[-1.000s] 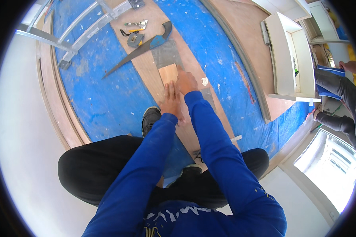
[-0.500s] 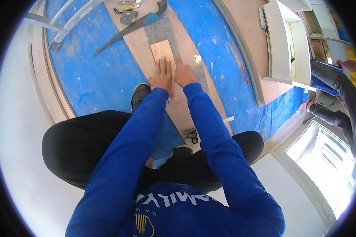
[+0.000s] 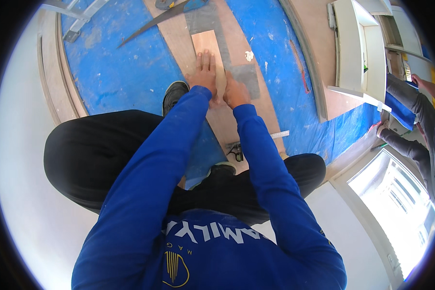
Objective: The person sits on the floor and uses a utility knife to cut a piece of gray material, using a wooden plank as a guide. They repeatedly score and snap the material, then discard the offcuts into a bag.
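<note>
A small light-wood board (image 3: 206, 40) lies on a longer plywood strip (image 3: 263, 112) in front of me. My left hand (image 3: 203, 76) rests flat on the small board, its fingers stretched out and pointing away from me. Beside the board's right edge, my right hand (image 3: 237, 92) is closed, with the index finger along that edge. Whatever it grips, if anything, is hidden by the fingers. The near end of the small board is covered by my hands.
A handsaw (image 3: 154, 21) lies across the strip's far end, near a tape measure (image 3: 164, 4). Blue sheeting (image 3: 116, 72) covers the floor. By my right forearm sits a small black tool (image 3: 237, 153). White cabinet frames (image 3: 372, 58) and another person's legs (image 3: 413, 101) are at the right.
My right hand has slid nearer to me along the small board's right edge. The left hand stays flat on the board. The whole view has shifted slightly.
</note>
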{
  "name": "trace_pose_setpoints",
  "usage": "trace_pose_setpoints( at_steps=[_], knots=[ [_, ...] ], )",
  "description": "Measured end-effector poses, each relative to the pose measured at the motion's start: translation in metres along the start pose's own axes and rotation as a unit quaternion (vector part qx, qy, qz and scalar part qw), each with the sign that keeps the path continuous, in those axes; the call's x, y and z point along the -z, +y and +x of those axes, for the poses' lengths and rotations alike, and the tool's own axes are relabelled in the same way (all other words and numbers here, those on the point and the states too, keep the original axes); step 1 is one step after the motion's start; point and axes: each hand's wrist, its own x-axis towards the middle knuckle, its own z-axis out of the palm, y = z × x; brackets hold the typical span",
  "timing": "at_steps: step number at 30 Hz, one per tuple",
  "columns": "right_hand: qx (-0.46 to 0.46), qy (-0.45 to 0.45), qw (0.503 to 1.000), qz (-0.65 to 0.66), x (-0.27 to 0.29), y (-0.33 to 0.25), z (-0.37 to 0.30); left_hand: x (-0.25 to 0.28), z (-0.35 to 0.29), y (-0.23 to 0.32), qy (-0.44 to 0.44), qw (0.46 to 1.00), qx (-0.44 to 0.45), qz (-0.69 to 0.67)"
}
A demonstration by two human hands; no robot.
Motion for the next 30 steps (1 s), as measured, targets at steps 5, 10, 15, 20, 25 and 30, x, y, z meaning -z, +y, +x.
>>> trace_pose_setpoints(
  at_steps=[5, 10, 15, 20, 25, 30],
  knots=[
    [0.02, 0.018, 1.0, 0.016, -0.006, 0.0, -0.004, 0.003, -0.004, -0.002, -0.008, 1.0, 0.005, -0.014],
    [0.013, 0.023, 1.0, 0.007, -0.017, 0.013, -0.019, 0.014, -0.007, 0.003, -0.027, 1.0, 0.008, -0.007],
    [-0.052, -0.055, 0.997, -0.03, -0.022, 0.024, -0.055, 0.005, -0.005, -0.003, -0.024, 0.999, 0.009, -0.022],
    [-0.048, -0.026, 0.998, -0.014, -0.018, 0.025, -0.075, 0.001, -0.002, 0.002, -0.011, 1.0, 0.012, -0.02],
    [-0.058, -0.037, 0.998, -0.012, -0.021, 0.03, -0.08, 0.009, -0.002, 0.004, -0.017, 1.0, 0.016, 0.005],
    [-0.106, -0.084, 0.99, -0.035, -0.031, 0.034, -0.098, 0.015, -0.01, 0.004, -0.05, 0.999, 0.014, 0.014]
  ],
)
